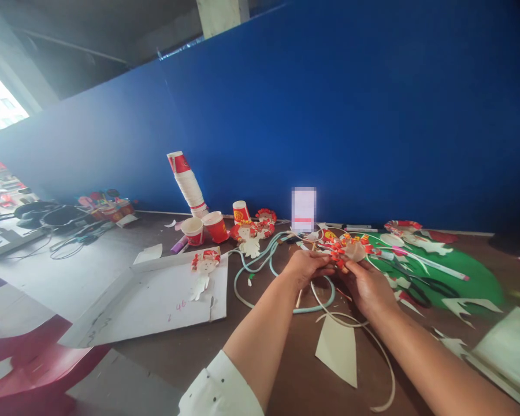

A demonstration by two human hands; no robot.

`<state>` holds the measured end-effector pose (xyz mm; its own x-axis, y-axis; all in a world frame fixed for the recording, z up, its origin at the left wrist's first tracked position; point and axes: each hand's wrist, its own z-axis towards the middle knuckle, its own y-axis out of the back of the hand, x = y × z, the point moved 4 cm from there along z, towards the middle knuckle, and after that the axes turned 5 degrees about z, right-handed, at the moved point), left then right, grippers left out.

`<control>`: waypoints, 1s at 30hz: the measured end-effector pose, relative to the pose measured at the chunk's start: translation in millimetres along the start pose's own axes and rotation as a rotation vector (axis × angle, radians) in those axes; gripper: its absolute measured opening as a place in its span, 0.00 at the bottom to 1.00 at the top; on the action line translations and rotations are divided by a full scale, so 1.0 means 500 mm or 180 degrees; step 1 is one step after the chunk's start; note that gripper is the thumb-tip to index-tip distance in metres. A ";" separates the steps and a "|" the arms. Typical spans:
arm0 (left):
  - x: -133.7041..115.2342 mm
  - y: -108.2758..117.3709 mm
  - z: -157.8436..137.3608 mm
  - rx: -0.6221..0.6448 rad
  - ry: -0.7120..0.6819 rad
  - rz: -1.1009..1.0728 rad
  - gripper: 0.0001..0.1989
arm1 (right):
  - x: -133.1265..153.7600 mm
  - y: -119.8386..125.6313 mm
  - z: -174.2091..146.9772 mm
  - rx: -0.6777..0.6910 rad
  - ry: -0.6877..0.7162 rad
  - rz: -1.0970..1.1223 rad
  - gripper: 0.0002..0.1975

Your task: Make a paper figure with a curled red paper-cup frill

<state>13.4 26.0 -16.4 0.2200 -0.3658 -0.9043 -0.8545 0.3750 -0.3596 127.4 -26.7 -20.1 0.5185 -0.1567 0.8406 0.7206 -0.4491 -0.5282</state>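
Both my hands hold a red-and-gold paper-cup craft [351, 249] with curled, cut strips around a pale round middle. My left hand [307, 268] pinches its left edge, while my right hand [367, 284] grips it from below and the right; some fingertips are hidden behind it. Scissors with black handles [435, 289] lie just right of my right hand, on a green round mat [476, 280]. Beneath my hands, a pale blue cable [238, 289] loops over the brown table. A cream paper piece [338, 349] and a thin curled paper strip [387, 375] lie nearer to me.
A leaning stack of paper cups [188, 188] stands by the blue partition [351, 115], with loose red cups [216, 227] beside it. A finished paper figure [205, 267] lies on a white board [156, 309] at left. Paper scraps [470, 305] and a white marker [448, 268] are at right.
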 end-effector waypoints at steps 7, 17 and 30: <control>0.000 -0.002 0.009 -0.0154 -0.0166 0.0404 0.05 | 0.001 -0.003 -0.005 -0.0025 -0.0109 0.0131 0.08; -0.005 -0.003 0.003 -0.0265 -0.0284 0.0610 0.08 | -0.004 -0.003 -0.003 -0.0067 -0.0202 0.0257 0.09; -0.004 -0.002 0.005 -0.0330 -0.0273 0.0928 0.08 | -0.009 -0.005 -0.004 0.0052 -0.0297 0.0237 0.10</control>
<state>15.3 28.5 -14.9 -0.0059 -0.1810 -0.9835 -0.9298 0.3630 -0.0612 122.2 -26.7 -22.4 0.6109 -0.1060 0.7846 0.6856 -0.4249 -0.5912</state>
